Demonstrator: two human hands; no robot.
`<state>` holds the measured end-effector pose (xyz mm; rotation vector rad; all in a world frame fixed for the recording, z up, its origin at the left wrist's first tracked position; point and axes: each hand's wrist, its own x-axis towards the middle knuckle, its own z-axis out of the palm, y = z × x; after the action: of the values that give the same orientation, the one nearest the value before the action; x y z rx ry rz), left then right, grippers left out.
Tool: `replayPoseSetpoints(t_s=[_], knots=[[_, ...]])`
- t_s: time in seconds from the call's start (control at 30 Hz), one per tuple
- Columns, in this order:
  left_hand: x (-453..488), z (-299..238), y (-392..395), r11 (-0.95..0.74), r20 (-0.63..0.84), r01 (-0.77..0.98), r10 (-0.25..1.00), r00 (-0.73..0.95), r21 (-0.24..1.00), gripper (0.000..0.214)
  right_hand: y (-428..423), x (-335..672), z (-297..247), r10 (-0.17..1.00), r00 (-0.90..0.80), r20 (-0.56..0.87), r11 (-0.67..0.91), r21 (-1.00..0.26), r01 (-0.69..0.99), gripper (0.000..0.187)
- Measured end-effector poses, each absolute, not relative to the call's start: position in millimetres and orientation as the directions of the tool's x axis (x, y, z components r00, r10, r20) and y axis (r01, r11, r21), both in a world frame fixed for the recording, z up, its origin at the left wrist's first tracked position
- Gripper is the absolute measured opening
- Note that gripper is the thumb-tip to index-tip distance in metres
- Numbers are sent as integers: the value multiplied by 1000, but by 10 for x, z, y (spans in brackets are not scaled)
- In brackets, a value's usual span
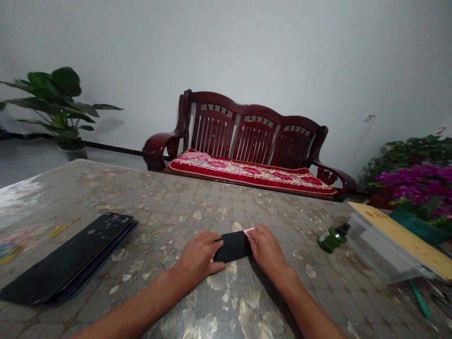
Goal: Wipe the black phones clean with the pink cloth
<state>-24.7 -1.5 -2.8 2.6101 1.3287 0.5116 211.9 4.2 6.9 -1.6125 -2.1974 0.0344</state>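
Note:
A small folded black sheet [233, 246] with a pink edge showing at its far right corner lies on the patterned table [176, 207]. My left hand [198, 258] rests on its left end, fingers curled down onto it. My right hand [265, 248] presses on its right end, fingers bent over the pink corner. Both hands hold the sheet flat against the tabletop.
A stack of black sheets [67, 261] lies at the left. A small green bottle [333, 238] lies on its side at the right, next to a clear plastic box [384, 249] with a yellow board. Behind stand a wooden bench [247, 146], plants and purple flowers [416, 181].

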Motion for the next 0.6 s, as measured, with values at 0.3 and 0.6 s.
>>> replayPoseSetpoints(t_s=[0.3,0.6], knots=[[-236,-10,-34,-554,192,748,831,522,366,40,18,2013,128,892,-372,258,430,-224,875,27],[-235,-37,-29,-570,209,743,821,531,352,31,85,1849,154,887,-388,252,443,-222,868,30]])
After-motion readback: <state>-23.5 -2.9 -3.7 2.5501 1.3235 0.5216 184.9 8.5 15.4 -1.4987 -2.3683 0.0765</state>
